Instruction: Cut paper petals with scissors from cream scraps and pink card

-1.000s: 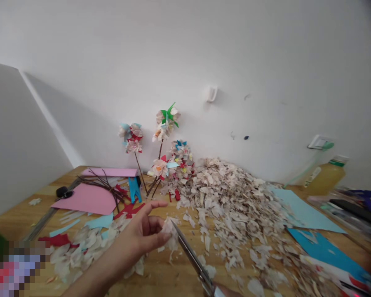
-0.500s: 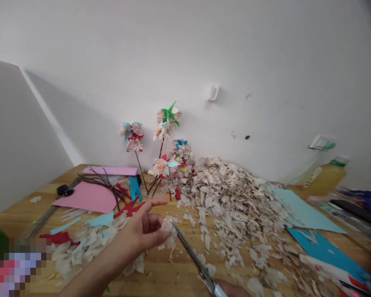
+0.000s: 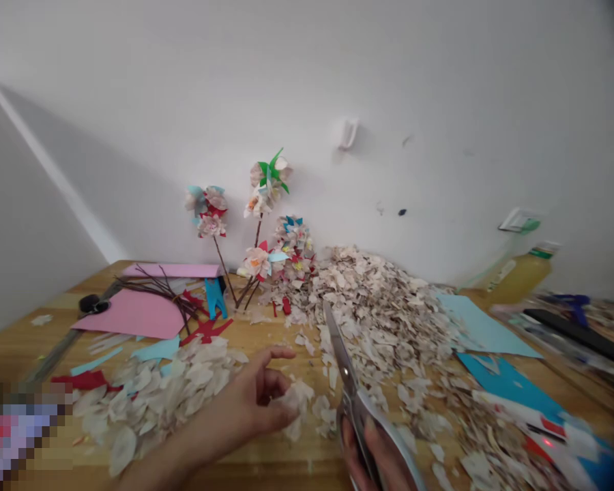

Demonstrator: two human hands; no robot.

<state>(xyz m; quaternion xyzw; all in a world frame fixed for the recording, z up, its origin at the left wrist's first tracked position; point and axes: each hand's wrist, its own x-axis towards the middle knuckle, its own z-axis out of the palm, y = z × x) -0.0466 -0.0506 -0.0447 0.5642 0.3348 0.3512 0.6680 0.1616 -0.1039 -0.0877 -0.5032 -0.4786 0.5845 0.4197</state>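
Observation:
My left hand (image 3: 258,395) hovers low over the wooden table (image 3: 286,464), pinching a small pale paper piece (image 3: 297,399) between thumb and fingers, index finger stretched out. My right hand (image 3: 381,457) at the bottom edge grips scissors (image 3: 348,378), their blades closed and pointing up and away, just right of the paper piece. A heap of cut pale petals (image 3: 148,399) lies left of my left hand. A big pile of pale paper scraps (image 3: 383,307) spreads behind the scissors.
Paper flowers on sticks (image 3: 258,225) lean against the white wall. Pink paper sheets (image 3: 133,314), thin twigs and red and blue cut-outs lie at the left. Blue sheets (image 3: 484,331), a yellow bottle (image 3: 519,276) and dark tools sit at the right.
The scissors have drawn away from the paper piece and swung upright to its right. My right hand has come into view. My left hand has sunk toward the table; the view tilted down.

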